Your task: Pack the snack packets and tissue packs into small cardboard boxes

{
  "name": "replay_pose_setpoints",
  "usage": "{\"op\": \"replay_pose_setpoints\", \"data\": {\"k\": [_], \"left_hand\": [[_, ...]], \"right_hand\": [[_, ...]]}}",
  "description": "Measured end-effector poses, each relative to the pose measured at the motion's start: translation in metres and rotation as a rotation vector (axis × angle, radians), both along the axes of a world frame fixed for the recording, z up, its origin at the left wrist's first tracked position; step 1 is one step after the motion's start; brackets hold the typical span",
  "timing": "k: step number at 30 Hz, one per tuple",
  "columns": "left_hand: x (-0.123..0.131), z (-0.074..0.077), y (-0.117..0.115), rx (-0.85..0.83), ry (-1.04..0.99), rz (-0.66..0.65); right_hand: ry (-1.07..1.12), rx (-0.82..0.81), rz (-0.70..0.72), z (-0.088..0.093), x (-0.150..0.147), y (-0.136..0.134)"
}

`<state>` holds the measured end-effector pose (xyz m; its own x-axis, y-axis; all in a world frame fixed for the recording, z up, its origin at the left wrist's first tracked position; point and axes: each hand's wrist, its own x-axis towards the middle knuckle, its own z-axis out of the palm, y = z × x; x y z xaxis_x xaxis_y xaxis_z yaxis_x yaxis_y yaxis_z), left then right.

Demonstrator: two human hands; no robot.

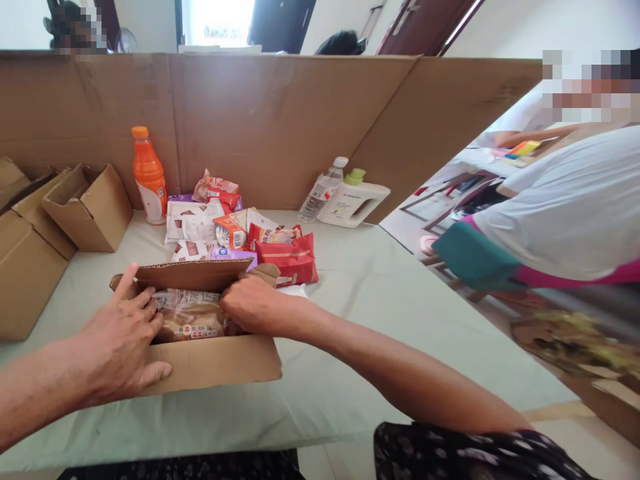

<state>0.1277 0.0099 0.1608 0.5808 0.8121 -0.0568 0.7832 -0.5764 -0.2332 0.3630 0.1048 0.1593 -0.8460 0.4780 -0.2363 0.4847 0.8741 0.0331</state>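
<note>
An open cardboard box (pixel 220 363) lies near the front of the table, its flaps raised. In it are clear printed packages of brown food, perhaps bread (pixel 193 320). My left hand (pixel 123 333) rests over the box's left end, fingers spread, the thumb on the front flap and fingertips at the package. My right hand (pixel 255 303) reaches into the right end with its fingers curled; the fingertips are hidden, so what they grip cannot be made out. Just behind the box are red snack bags (pixel 287 257) and a purple packet (pixel 233 257).
Empty-looking cardboard boxes (pixel 95 207) stand at the left. An orange drink bottle (pixel 149 177), a clear water bottle (pixel 323 190) and a white jug (pixel 353 202) stand along a tall cardboard screen (pixel 280 120). A person in a white shirt (pixel 565 213) sits at the right.
</note>
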Motion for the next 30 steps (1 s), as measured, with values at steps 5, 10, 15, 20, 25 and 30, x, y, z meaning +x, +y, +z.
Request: {"op": "replay_pose_setpoints", "data": {"k": [5, 10, 15, 20, 25, 30], "left_hand": [[-0.008, 0.005, -0.016, 0.142, -0.122, -0.053], [-0.023, 0.013, -0.052, 0.335, -0.329, 0.008], [-0.029, -0.011, -0.075, 0.459, -0.732, 0.593], [-0.014, -0.037, -0.069, 0.448, -0.823, 0.582], [-0.017, -0.037, -0.059, 0.379, -0.822, 0.334], [-0.035, -0.036, -0.052, 0.173, -0.880, 0.199]], "right_hand": [[0.747, 0.218, -0.239, -0.011, 0.070, -0.019], [1.020, -0.003, -0.622, -0.051, 0.105, -0.014], [1.179, -0.173, -0.610, -0.067, 0.080, 0.003], [1.130, 0.056, -0.370, -0.061, 0.064, -0.003], [0.848, 0.065, -0.063, -0.050, 0.065, -0.009], [0.757, 0.035, -0.074, -0.030, 0.060, 0.000]]}}
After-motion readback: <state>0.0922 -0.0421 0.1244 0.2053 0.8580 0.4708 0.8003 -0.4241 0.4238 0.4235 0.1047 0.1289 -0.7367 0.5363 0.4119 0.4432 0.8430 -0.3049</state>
